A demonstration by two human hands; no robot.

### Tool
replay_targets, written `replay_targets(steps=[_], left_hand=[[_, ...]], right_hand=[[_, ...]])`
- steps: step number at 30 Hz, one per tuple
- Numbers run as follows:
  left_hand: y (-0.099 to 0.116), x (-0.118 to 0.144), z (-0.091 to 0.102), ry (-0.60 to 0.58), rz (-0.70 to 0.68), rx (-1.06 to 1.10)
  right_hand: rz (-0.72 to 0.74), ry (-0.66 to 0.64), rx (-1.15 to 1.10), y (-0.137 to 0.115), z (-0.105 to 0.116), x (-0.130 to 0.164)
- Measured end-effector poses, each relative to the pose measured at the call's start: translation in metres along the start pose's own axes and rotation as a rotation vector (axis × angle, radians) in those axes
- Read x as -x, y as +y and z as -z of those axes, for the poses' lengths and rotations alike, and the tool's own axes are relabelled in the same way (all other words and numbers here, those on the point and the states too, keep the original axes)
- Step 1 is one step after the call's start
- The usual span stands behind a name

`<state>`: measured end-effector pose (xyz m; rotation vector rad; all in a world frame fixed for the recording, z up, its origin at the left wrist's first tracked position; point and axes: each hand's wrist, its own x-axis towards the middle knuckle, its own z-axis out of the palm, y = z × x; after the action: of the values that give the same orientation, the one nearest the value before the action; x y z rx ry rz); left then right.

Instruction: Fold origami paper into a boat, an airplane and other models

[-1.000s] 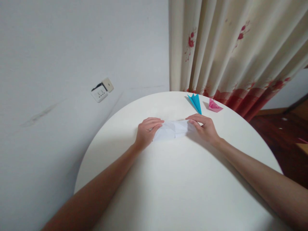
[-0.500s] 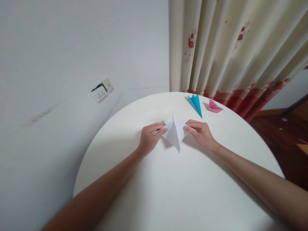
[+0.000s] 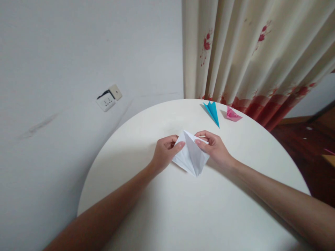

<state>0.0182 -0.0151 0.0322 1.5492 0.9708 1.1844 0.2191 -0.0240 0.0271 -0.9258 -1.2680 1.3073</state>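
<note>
A piece of folded white paper point(image 3: 192, 158) is held between my two hands over the middle of the table. It is roughly diamond-shaped, with a crease running from its top corner down to the point nearest me. My left hand point(image 3: 167, 150) pinches its left side, thumb on top and fingers behind. On the right side, my right hand point(image 3: 212, 145) grips the upper edge with the thumb in front; its other fingers are partly hidden behind the paper.
The round white table point(image 3: 167, 212) stands against a wall with a socket point(image 3: 106, 101). Toward its far edge lie a blue paper plane point(image 3: 212, 113) and a pink folded-paper piece point(image 3: 232, 115). A flowered curtain point(image 3: 235, 52) hangs behind them.
The white paper has tilted up and now shows a broader, flatter diamond face instead of a raised central ridge. My hands have come closer together, thumbs further onto the paper.
</note>
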Motion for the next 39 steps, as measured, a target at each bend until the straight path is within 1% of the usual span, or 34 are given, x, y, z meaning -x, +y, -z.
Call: replay_targets(steps=[2,5,8,10,12,14,16,20,21,22,24,26,28,30,32,34,39], left_hand=[[-0.003,-0.002,-0.001,0.097,0.022,-0.057],[-0.004,-0.004,-0.002,0.202,0.017,-0.144],[-0.005,-0.004,-0.004,0.255,-0.019,-0.238],[-0.007,-0.003,-0.006,0.266,-0.050,-0.286],[-0.009,-0.002,-0.007,0.265,-0.069,-0.292],[-0.011,-0.003,-0.007,0.245,-0.039,-0.235],[-0.012,-0.004,-0.004,0.166,0.077,-0.125],[-0.010,-0.007,0.005,-0.116,0.405,0.097],[-0.010,-0.007,0.006,-0.159,0.459,0.121],[-0.010,-0.007,0.007,-0.177,0.496,0.130],[-0.011,-0.006,0.005,-0.145,0.525,0.132],[-0.013,-0.004,0.002,-0.069,0.511,0.127],[-0.015,-0.001,-0.001,-0.028,0.488,0.102],[-0.017,0.000,-0.003,-0.043,0.481,0.046],[-0.018,0.001,-0.004,-0.068,0.476,-0.004],[-0.020,0.001,-0.005,-0.063,0.466,-0.027],[-0.026,0.000,-0.005,-0.003,0.399,-0.086]], right_hand=[[0.042,0.027,-0.030,0.001,0.004,-0.002],[0.057,-0.026,-0.013,0.001,0.010,-0.004],[0.024,-0.131,0.060,0.000,0.011,-0.003],[-0.009,-0.146,0.132,0.000,0.009,-0.001],[-0.059,-0.117,0.177,0.003,0.005,-0.001],[-0.094,-0.071,0.180,0.008,0.005,-0.002],[-0.096,-0.048,0.162,0.013,0.006,-0.004],[-0.062,-0.084,0.150,0.017,0.009,-0.005],[-0.059,-0.103,0.150,0.017,0.009,-0.004],[-0.061,-0.115,0.149,0.016,0.008,-0.003],[-0.084,-0.104,0.143,0.016,0.006,-0.001],[-0.125,-0.073,0.130,0.018,0.004,0.000],[-0.167,-0.057,0.113,0.019,0.002,0.001],[-0.186,-0.068,0.121,0.021,0.002,0.001],[-0.177,-0.084,0.163,0.022,0.001,0.002],[-0.159,-0.092,0.215,0.023,0.000,0.002],[-0.130,-0.003,0.252,0.030,0.000,-0.001]])
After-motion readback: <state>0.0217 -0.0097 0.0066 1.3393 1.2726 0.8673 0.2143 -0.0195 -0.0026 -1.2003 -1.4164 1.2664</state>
